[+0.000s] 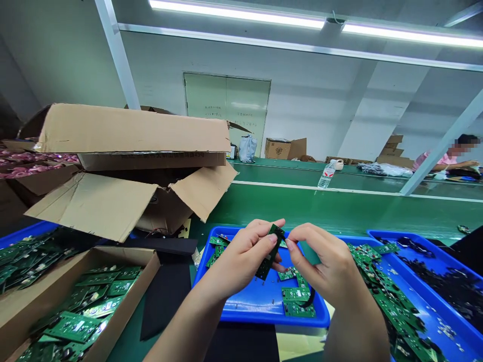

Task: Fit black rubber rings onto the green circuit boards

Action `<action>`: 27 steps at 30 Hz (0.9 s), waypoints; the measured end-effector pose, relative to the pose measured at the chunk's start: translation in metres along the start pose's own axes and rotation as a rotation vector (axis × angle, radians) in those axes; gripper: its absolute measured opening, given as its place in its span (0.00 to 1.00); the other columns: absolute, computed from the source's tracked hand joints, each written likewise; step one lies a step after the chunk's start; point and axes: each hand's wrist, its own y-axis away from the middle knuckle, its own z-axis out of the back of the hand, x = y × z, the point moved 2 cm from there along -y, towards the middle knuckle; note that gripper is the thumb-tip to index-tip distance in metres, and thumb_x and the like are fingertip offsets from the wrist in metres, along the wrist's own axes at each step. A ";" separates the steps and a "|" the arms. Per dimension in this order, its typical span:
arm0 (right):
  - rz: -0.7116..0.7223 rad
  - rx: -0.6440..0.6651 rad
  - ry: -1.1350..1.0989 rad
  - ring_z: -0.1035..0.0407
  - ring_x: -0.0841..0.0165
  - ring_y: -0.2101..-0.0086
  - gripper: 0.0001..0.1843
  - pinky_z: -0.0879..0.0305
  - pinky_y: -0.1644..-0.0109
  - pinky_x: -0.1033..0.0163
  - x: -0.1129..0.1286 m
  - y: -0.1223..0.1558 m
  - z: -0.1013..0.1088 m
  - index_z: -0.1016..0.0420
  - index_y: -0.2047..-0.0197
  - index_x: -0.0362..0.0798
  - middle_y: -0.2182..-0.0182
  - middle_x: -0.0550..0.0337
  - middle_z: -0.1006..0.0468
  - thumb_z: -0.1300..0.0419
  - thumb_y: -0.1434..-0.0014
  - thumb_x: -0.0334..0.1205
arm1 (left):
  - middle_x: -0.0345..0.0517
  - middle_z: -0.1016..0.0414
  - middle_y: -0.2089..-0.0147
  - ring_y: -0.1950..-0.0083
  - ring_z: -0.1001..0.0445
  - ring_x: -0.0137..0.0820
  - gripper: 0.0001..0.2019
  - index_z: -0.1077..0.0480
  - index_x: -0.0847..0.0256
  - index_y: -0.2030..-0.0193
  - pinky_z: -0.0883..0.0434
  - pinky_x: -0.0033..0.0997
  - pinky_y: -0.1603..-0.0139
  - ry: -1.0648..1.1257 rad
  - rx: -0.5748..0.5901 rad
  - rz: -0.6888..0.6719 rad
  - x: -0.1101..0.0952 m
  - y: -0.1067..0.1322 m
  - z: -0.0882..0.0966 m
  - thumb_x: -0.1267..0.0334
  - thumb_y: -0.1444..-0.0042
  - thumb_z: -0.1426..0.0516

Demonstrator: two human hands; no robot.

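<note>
My left hand point(249, 251) is closed around a narrow green circuit board point(270, 255), thumb across its face, and holds it tilted above a blue tray point(252, 315). At the board's upper end, the thumb and forefinger of my right hand point(326, 259) are pinched together. What they grip is too small to make out. A black strand point(310, 298) hangs below my right hand, down to the boards. Inside the tray, several green circuit boards point(298, 295) lie to the right, and more boards point(217, 251) lie at the left end.
A carton of circuit boards point(75, 324) stands at left, below a large open cardboard box point(136, 130). On the right, blue trays hold boards point(392, 296) and black parts point(449, 281). Behind are a water bottle point(326, 174) and a person in pink point(445, 160) at the far bench.
</note>
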 end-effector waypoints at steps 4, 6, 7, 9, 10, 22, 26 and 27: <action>0.011 -0.006 0.019 0.33 0.71 0.73 0.08 0.37 0.67 0.65 -0.001 -0.001 -0.001 0.36 0.67 0.49 0.73 0.61 0.28 0.47 0.37 0.28 | 0.48 0.36 0.50 0.70 0.28 0.22 0.13 0.23 0.66 0.60 0.25 0.26 0.68 0.008 -0.004 -0.008 -0.001 0.000 -0.001 0.58 0.44 0.41; 0.016 -0.003 0.019 0.33 0.70 0.73 0.08 0.37 0.67 0.65 -0.001 -0.001 -0.001 0.35 0.67 0.49 0.73 0.61 0.27 0.47 0.37 0.28 | 0.48 0.36 0.49 0.70 0.29 0.21 0.12 0.22 0.65 0.60 0.25 0.26 0.68 0.016 -0.009 -0.013 -0.001 0.000 -0.001 0.59 0.44 0.41; 0.014 -0.003 0.021 0.32 0.70 0.73 0.08 0.36 0.67 0.65 -0.001 -0.001 -0.001 0.35 0.67 0.48 0.73 0.61 0.27 0.47 0.37 0.29 | 0.48 0.36 0.49 0.70 0.29 0.21 0.12 0.22 0.65 0.60 0.24 0.26 0.67 0.022 -0.012 -0.013 -0.001 0.000 -0.001 0.59 0.44 0.41; 0.005 -0.007 0.028 0.32 0.69 0.73 0.08 0.36 0.67 0.64 -0.001 -0.001 -0.001 0.35 0.68 0.49 0.73 0.60 0.27 0.47 0.36 0.29 | 0.47 0.36 0.50 0.70 0.29 0.21 0.12 0.22 0.65 0.60 0.24 0.27 0.67 0.035 -0.015 -0.012 -0.001 0.000 -0.002 0.59 0.44 0.41; -0.002 -0.010 0.029 0.32 0.69 0.73 0.08 0.36 0.67 0.64 -0.001 0.000 -0.002 0.34 0.68 0.49 0.73 0.60 0.27 0.47 0.36 0.30 | 0.47 0.36 0.50 0.70 0.29 0.21 0.12 0.22 0.65 0.61 0.23 0.27 0.67 0.039 -0.013 -0.010 -0.001 0.000 -0.002 0.59 0.44 0.41; -0.032 0.016 0.015 0.32 0.69 0.73 0.09 0.35 0.66 0.63 0.000 0.000 -0.004 0.33 0.68 0.49 0.73 0.59 0.26 0.48 0.36 0.30 | 0.48 0.36 0.48 0.72 0.29 0.19 0.13 0.26 0.68 0.66 0.23 0.26 0.68 0.001 -0.025 -0.011 0.003 -0.002 0.000 0.57 0.44 0.42; -0.029 -0.002 0.009 0.32 0.69 0.74 0.09 0.34 0.67 0.63 0.001 -0.001 -0.004 0.33 0.68 0.49 0.74 0.60 0.26 0.49 0.36 0.30 | 0.47 0.36 0.52 0.72 0.30 0.20 0.14 0.28 0.68 0.70 0.23 0.27 0.69 -0.012 -0.035 -0.026 0.002 -0.002 -0.001 0.56 0.44 0.42; -0.026 0.000 0.011 0.32 0.69 0.74 0.09 0.34 0.66 0.63 0.001 -0.001 -0.004 0.33 0.68 0.49 0.74 0.60 0.26 0.49 0.36 0.30 | 0.46 0.36 0.54 0.72 0.30 0.20 0.15 0.29 0.68 0.72 0.23 0.27 0.69 -0.025 -0.040 -0.032 0.002 -0.001 -0.001 0.56 0.44 0.42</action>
